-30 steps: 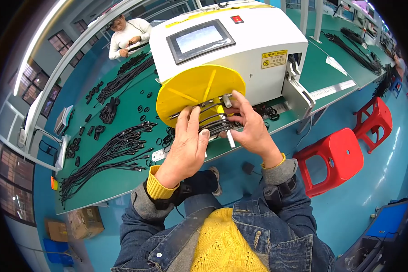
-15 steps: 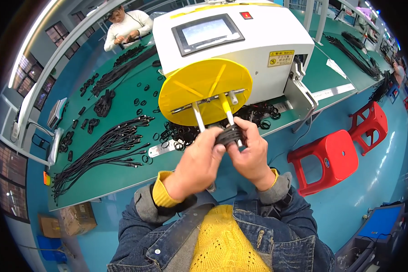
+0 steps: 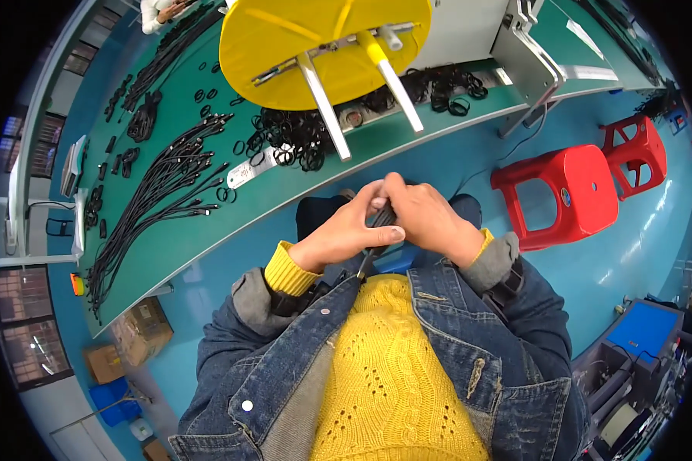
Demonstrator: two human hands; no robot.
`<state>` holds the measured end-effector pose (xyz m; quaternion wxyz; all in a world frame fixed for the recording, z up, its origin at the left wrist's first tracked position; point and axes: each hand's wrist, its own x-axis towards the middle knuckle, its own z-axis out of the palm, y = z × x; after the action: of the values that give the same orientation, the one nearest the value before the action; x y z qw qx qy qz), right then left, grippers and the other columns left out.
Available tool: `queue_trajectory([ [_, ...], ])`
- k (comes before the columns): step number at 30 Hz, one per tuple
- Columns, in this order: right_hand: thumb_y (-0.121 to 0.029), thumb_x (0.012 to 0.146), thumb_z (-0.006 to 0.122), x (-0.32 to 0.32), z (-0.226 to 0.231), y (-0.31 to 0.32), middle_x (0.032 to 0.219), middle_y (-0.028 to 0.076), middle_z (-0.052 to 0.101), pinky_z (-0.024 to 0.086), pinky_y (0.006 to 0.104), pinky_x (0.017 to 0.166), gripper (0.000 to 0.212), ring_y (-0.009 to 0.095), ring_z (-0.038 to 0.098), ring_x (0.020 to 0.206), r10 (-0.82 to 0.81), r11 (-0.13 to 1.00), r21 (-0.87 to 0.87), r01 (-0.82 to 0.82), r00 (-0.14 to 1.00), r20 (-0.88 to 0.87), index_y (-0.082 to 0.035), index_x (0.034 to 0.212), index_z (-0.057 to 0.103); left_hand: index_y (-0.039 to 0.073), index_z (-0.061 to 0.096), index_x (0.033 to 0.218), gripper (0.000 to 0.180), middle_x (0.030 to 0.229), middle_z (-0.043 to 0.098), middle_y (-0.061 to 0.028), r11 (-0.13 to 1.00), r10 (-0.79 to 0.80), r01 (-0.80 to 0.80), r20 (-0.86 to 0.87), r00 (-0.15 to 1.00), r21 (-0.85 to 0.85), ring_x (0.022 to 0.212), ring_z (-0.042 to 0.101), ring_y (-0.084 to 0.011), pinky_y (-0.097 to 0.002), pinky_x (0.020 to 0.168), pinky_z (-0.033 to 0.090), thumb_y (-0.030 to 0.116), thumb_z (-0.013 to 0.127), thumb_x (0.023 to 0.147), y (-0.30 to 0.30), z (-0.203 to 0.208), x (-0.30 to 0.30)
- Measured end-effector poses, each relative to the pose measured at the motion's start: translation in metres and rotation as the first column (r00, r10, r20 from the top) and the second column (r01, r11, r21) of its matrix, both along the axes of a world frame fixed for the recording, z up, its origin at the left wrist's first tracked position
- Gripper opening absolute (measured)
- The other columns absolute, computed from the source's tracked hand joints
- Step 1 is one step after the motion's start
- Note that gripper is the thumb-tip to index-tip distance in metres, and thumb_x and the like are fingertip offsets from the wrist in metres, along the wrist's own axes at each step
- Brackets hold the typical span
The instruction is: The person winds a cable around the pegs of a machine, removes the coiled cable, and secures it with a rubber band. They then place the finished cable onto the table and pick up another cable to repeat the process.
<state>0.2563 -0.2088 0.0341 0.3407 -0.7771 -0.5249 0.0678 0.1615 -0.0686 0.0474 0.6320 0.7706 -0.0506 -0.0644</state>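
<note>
The cable (image 3: 384, 217) was bunched between the two hands, in front of the person's body, with one end hanging below the fingers. The left hand (image 3: 346, 229) pinched it, thumb laid across the bunch; the right hand (image 3: 426, 217) was curled over its upper part, most fingertips hidden, knuckles up against the left fingers. Beyond them, two bare rods (image 3: 324, 107) jutted from the yellow disc (image 3: 273, 54) on the table's (image 3: 184, 250) near side. Black loops (image 3: 307, 142) lay heaped beneath it, loose cables (image 3: 142, 211) fanned out leftward, and red stools (image 3: 588, 188) stood rightward.
</note>
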Motion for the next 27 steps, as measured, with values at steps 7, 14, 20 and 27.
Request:
queue_trajectory([
  [7,-0.011,0.072,0.058,-0.003,-0.011,0.012,0.06,0.019,0.058,0.047,0.0443,0.052,0.021,0.036,0.06,0.058,0.101,0.989,-0.105,-0.101,0.995,-0.005,0.0,0.081,0.043,0.003,0.046,0.107,0.032,0.101,0.058,-0.0128,0.862,-0.267,-0.144,-0.676,0.686,-0.487,0.075,0.06,-0.016,-0.0245,0.057,0.051,0.018,0.062,0.084,0.019,-0.002,-0.004],
  [14,-0.02,0.074,0.06,-0.006,-0.017,0.017,0.056,0.014,0.057,0.044,0.0408,0.048,0.025,0.033,0.06,0.058,0.127,0.969,-0.228,-0.096,0.984,0.124,-0.003,0.082,0.043,0.003,0.05,0.101,0.028,0.086,0.059,-0.0082,0.826,-0.1,-0.318,-0.676,0.73,-0.465,0.062,0.055,-0.01,-0.0192,0.047,0.045,0.022,0.063,0.084,0.002,0.004,-0.01],
  [20,-0.021,0.073,0.059,-0.009,-0.025,0.003,0.055,0.011,0.056,0.043,0.0377,0.044,0.023,0.029,0.059,0.052,0.183,0.983,-0.084,-0.164,0.929,0.321,-0.003,0.077,0.045,0.005,0.049,0.092,0.026,0.073,0.047,-0.0008,0.788,-0.272,-0.298,-0.739,0.617,-0.539,0.052,0.041,-0.0073,-0.0206,0.043,0.033,0.021,0.066,0.082,0.014,-0.028,-0.016],
  [27,-0.019,0.071,0.059,-0.021,-0.032,-0.001,0.055,0.012,0.055,0.044,0.0371,0.044,0.021,0.028,0.059,0.051,0.271,0.962,-0.06,-0.268,0.895,0.353,-0.003,0.076,0.046,0.006,0.05,0.093,0.03,0.069,0.046,0.0023,0.883,-0.324,-0.006,-0.619,0.715,-0.469,0.052,0.039,-0.0042,-0.0196,0.043,0.032,0.024,0.068,0.078,0.01,-0.02,-0.026],
])
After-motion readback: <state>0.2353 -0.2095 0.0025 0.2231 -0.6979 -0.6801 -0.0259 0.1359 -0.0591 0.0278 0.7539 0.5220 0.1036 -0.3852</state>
